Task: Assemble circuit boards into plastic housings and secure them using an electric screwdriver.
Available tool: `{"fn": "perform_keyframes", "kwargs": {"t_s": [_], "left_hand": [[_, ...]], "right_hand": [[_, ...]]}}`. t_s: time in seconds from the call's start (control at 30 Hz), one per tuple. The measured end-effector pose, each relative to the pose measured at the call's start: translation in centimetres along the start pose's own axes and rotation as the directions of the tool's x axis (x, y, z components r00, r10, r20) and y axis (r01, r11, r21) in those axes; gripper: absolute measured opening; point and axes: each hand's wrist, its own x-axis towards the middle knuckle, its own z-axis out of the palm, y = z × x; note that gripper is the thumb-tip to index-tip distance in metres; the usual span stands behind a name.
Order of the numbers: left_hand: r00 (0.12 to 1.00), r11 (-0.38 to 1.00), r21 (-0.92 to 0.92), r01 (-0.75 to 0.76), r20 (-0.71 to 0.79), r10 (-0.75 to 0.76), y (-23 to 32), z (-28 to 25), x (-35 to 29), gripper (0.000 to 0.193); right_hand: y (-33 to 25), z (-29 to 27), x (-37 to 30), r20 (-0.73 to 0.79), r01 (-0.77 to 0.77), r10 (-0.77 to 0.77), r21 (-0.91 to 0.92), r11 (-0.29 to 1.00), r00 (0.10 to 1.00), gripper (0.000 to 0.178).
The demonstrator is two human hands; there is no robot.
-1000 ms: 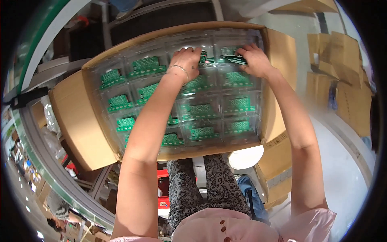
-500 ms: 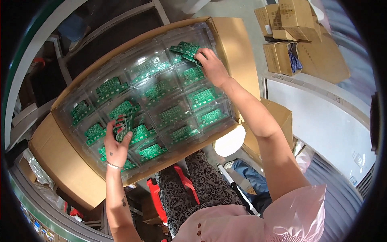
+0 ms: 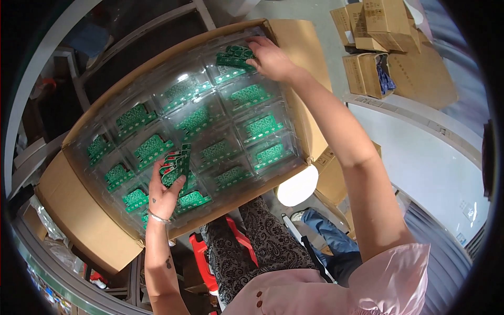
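Note:
My left hand (image 3: pixel 166 195) is closed around a small stack of green circuit boards (image 3: pixel 182 164), held over the left-middle part of a clear plastic tray. Red and white parts show along the stack's edges. At the tray's far right corner, my right hand (image 3: pixel 273 62) pinches a green circuit board (image 3: pixel 231 60) above a compartment; whether it is one board or two I cannot tell. Similar boards (image 3: pixel 261 127) lie in the compartments of the clear tray (image 3: pixel 227 116). The tray sits inside a cardboard box (image 3: pixel 210 34).
Cardboard flaps stick out from the box, one at the left (image 3: pixel 86 210) and one at the right (image 3: pixel 302 50). Several cartons (image 3: pixel 388 23) stand at the far right, beside a long white panel (image 3: pixel 415 147). A round white disc (image 3: pixel 297 186) and another person's jeans (image 3: pixel 325 231) show below the box.
My right hand has moved farther away with its board, toward the tray's far corner. My left hand has shifted a little to the right, and its stack has turned more upright.

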Motion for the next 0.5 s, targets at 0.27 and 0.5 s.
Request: {"fn": "perform_keyframes", "kwargs": {"t_s": [0.27, 0.5], "left_hand": [[0.991, 0.989, -0.074, 0.13, 0.05, -0.126, -0.6, -4.3, 0.6, 0.055], [0.988, 0.634, 0.757, -0.155, 0.13, 0.086, 0.2, -17.1, 3.6, 0.055]], "right_hand": [[-0.9, -1.7, 1.8, 0.351, -0.124, 0.136, -0.058, 0.991, 0.926, 0.059], [-7.2, -3.6, -0.7, 0.176, -0.151, 0.148, 0.006, 0.988, 0.973, 0.038]]}}
